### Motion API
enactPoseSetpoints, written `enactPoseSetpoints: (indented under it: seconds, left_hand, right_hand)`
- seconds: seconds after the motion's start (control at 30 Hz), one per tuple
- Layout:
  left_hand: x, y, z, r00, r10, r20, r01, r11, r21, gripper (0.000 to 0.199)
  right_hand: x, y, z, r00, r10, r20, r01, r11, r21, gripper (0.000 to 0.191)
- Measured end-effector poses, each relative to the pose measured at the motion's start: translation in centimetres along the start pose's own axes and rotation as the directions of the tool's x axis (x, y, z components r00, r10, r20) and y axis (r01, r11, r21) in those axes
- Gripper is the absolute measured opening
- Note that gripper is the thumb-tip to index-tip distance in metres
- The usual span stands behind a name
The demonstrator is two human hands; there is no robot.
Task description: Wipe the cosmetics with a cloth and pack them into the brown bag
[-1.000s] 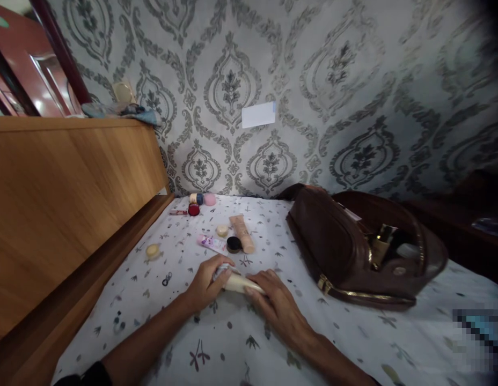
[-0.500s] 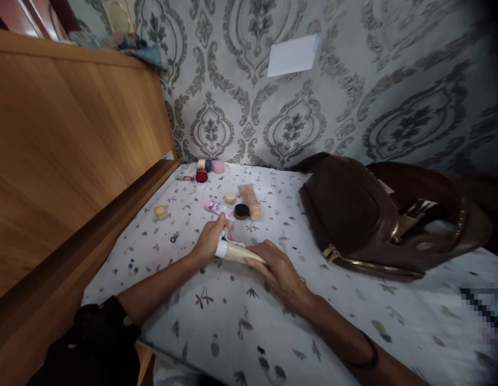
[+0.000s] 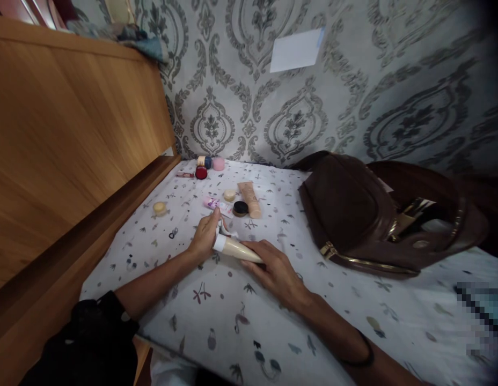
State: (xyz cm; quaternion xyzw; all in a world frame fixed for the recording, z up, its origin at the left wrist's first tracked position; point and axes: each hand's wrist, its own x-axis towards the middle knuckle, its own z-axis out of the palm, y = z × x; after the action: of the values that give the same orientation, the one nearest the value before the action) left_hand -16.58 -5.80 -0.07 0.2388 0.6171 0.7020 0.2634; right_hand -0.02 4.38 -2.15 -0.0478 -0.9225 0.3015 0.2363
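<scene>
A cream tube with a white cap (image 3: 237, 251) lies at a slant between my two hands, over the patterned white sheet (image 3: 233, 343). My right hand (image 3: 276, 271) grips its tapered end between thumb and fingers. At the cap end, my left hand (image 3: 205, 236) is closed on a white tissue or cloth (image 3: 225, 229), which touches the cap. Just beyond the hands are a pink and white tube (image 3: 217, 206), a black-lidded jar (image 3: 240, 208), a cream-lidded jar (image 3: 229, 194) and a peach tube (image 3: 249, 199).
A brown leather bag (image 3: 349, 203) stands open on the right. Farther back sit a red-lidded jar (image 3: 201, 172), a pink jar (image 3: 219, 163) and a blue-lidded jar (image 3: 204, 162). A yellow jar (image 3: 159, 208) is at left, beside a wooden panel (image 3: 80, 128).
The tube's cap end has shifted slightly left and up with my left hand. More of the white tissue shows above the tube. The view has shifted slightly.
</scene>
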Motion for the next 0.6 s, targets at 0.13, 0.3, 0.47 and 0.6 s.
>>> enactPoseSetpoints:
  seconds: [0.13,0.3,0.47,0.6]
  left_hand:
    - [0.0,-0.3,-0.1,1.0,0.013,0.018,-0.013,1.0,-0.022,0.059]
    - [-0.7,0.2,-0.7,0.927,0.168,0.334,-0.244,0.949,0.199,0.05]
    - [-1.0,0.5,-1.3,0.78,0.363,0.51,-0.603,0.654,0.457,0.033]
    - [-0.8,0.4,-1.4,0.775,0.36,0.52,-0.621,0.588,0.518,0.028]
  right_hand:
    - [-0.1,0.4,0.1,0.997,0.035,-0.073,-0.039,0.998,-0.049,0.035]
    - [0.0,0.5,0.0,0.985,0.09,-0.146,-0.1,0.993,-0.069,0.034]
    - [0.1,0.4,0.0,0.99,0.085,-0.111,-0.093,0.994,-0.065,0.029]
    - [0.1,0.0,-0.3,0.993,0.079,-0.092,-0.083,0.996,-0.039,0.034]
